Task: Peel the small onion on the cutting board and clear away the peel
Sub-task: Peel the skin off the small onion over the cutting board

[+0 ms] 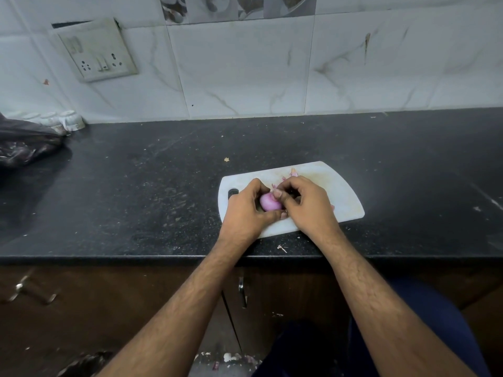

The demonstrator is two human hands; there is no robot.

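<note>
Peeling looks well along: onion [269, 204] shows glossy pink, bits of peel [293, 172] lie on the board [345, 197], none cleared yet. Left hand [246, 210] curls round the onion above the board. Right hand [307, 205] pinches at its top, thumb on skin.

The cutting board [340, 197] lies on the counter [136, 186], right of centre. The onion [269, 204] sits over the board between the left hand [246, 210] and right hand [307, 205]. Peel scraps [292, 173] lie behind them.
</note>
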